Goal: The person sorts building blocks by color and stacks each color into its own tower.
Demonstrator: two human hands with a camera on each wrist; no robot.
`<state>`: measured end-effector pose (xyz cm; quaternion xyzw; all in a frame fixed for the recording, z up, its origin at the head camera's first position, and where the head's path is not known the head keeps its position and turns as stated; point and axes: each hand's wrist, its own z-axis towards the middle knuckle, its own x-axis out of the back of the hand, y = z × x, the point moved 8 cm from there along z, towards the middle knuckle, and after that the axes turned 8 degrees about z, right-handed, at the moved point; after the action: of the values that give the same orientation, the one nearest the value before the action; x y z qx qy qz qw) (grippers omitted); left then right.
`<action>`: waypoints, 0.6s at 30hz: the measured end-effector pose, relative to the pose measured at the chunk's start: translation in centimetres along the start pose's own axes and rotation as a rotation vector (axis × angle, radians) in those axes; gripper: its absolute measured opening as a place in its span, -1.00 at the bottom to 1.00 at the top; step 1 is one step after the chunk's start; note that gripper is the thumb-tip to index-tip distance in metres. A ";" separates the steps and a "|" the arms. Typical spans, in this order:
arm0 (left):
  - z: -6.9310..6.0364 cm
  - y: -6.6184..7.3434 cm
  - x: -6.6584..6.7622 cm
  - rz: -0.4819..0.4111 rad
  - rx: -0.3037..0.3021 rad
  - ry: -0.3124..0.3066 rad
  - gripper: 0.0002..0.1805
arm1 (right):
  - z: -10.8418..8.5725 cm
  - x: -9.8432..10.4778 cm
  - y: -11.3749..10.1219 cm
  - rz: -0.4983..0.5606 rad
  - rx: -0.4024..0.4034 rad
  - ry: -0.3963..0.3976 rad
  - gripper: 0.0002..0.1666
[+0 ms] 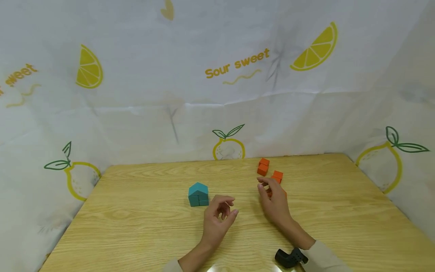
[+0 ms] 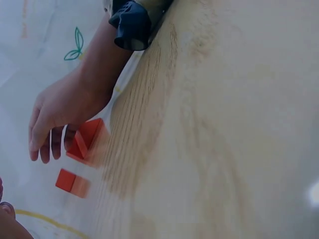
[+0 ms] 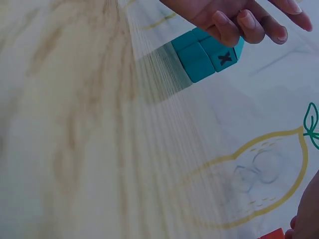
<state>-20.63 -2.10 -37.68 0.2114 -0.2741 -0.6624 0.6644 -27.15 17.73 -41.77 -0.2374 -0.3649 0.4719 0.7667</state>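
My left hand (image 1: 217, 221) hovers over the middle of the table with its fingers loosely curved. Thumb and fingertips are apart, and nothing shows between them. Just to its left stands a teal house-shaped block stack (image 1: 198, 195) with a peaked top; a dark X marks one teal block (image 3: 225, 58) in the right wrist view. My right hand (image 1: 276, 202) hangs with bent fingers by the orange blocks (image 1: 277, 176), partly covering some. In the left wrist view, its fingers are beside an orange block group (image 2: 91, 134), and I see no block gripped.
Farther back stands another pair of orange blocks (image 1: 263, 167). The wood-grain table (image 1: 142, 230) meets a white lemon-print sheet (image 1: 146, 128) at its back and sides. A black device (image 1: 290, 258) is by the right sleeve.
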 end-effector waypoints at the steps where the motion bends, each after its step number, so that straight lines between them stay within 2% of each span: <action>1: 0.1 -0.2 -0.3 -0.007 0.010 -0.006 -0.61 | 0.0 0.2 0.0 -0.003 0.005 0.007 -0.73; 7: 0.4 -1.3 -2.1 -0.018 0.070 -0.042 -0.61 | -0.1 1.4 0.4 -0.041 0.043 0.054 -0.73; 11: 0.7 -2.1 -3.0 0.000 0.149 -0.073 -0.65 | 0.0 2.5 0.5 -0.064 0.097 0.098 -0.70; 14: 0.9 -2.7 -3.9 0.047 0.207 -0.136 -0.67 | 0.0 3.4 0.6 -0.091 0.139 0.137 -0.69; 18: 1.3 -3.2 -4.9 0.119 0.231 -0.224 -0.68 | 0.1 4.4 1.4 -0.145 0.110 0.165 -0.71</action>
<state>-23.77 2.79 -39.13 0.1946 -0.4329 -0.6052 0.6391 -26.69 22.24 -41.22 -0.2058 -0.2904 0.4137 0.8380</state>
